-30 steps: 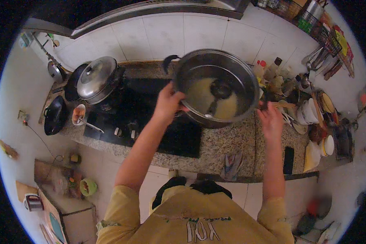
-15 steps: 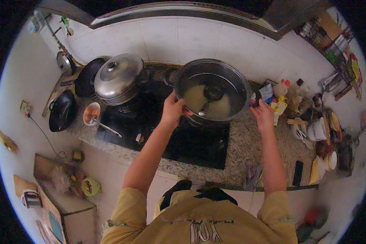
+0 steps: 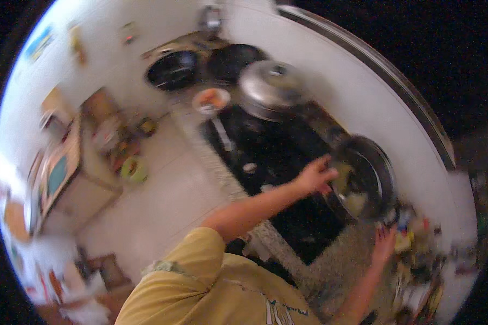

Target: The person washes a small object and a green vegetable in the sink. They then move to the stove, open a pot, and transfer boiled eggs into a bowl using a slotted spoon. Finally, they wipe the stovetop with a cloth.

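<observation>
A wide, dark-rimmed pot (image 3: 387, 173) with side handles stands at the right end of the black cooktop (image 3: 309, 233). Pale and dark patches show inside it, but blur hides what they are. My left hand (image 3: 315, 176) is beside the pot's near left rim, fingers apart and nothing in them. At the pot's right handle, my right hand (image 3: 384, 244) has its fingers stretched out; smearing hides whether they touch it. A silver lidded pot (image 3: 268, 89) is further left on the cooktop.
Two black woks (image 3: 172, 70) (image 3: 233, 62) are at the counter's far left. A white bowl (image 3: 210, 101) of orange food sits near a long-handled utensil (image 3: 222, 132). Bottles and packets (image 3: 417, 227) crowd the right. A wooden cabinet (image 3: 97, 189) is at left, beside a green bowl (image 3: 134, 169).
My view has swung left and tilted, so the cooktop lies to the right. My left hand has let go of the pot's rim and my right hand's fingers have opened by the handle.
</observation>
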`<state>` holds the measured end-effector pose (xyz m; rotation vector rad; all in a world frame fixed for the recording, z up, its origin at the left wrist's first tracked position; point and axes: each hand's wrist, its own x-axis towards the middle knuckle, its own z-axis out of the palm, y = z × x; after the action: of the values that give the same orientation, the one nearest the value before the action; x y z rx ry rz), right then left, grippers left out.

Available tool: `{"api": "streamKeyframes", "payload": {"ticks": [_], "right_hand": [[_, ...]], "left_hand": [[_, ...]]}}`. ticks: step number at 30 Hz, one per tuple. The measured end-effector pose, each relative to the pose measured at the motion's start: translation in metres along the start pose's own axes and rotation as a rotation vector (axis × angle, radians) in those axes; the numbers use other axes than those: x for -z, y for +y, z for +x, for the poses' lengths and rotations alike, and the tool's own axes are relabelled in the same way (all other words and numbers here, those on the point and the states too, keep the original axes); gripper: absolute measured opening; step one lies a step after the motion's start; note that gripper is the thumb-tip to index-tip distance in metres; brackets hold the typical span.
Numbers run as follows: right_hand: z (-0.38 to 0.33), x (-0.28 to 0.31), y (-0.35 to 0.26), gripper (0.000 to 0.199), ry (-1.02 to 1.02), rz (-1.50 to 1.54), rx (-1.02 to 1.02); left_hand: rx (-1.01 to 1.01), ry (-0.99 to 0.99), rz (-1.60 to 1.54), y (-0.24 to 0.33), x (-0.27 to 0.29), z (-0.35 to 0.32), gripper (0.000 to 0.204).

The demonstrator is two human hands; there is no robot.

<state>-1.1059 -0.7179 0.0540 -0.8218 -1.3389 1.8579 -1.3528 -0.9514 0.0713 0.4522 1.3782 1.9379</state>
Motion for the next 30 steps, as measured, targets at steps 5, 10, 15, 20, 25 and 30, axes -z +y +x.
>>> {"api": "streamKeyframes", "payload": {"ticks": [5,10,15,20,25,30], "right_hand": [[-0.032,0.015,0.020,0.053,0.324,0.085,0.128],[-0.040,-0.025,0.061,0.023,-0.202,-0.068,0.129],[-0.064,-0.117,0.118,0.035,-1.085,0.625,-0.482],[-0.174,-0.256,0.094,0.020,-1.466,-0.650,0.263],[-0.284,-0.338,0.134,0.032,-2.142,-1.000,0.295],[-0.383,-0.395,0.188,0.041,-2.398,-1.240,0.336]], "left_hand": [[-0.501,0.171,0.791,-0.057,0.059,-0.075,0.029],[0.117,0.686,0.922,-0.140,0.154,-0.273,0.016],[0.415,1.189,0.664,-0.155,0.202,-0.448,0.021],[0.436,1.504,0.523,-0.137,0.176,-0.501,0.019],[0.469,1.518,0.838,-0.155,0.187,-0.564,0.033],[0.494,1.699,0.823,-0.153,0.210,-0.643,0.035]]}}
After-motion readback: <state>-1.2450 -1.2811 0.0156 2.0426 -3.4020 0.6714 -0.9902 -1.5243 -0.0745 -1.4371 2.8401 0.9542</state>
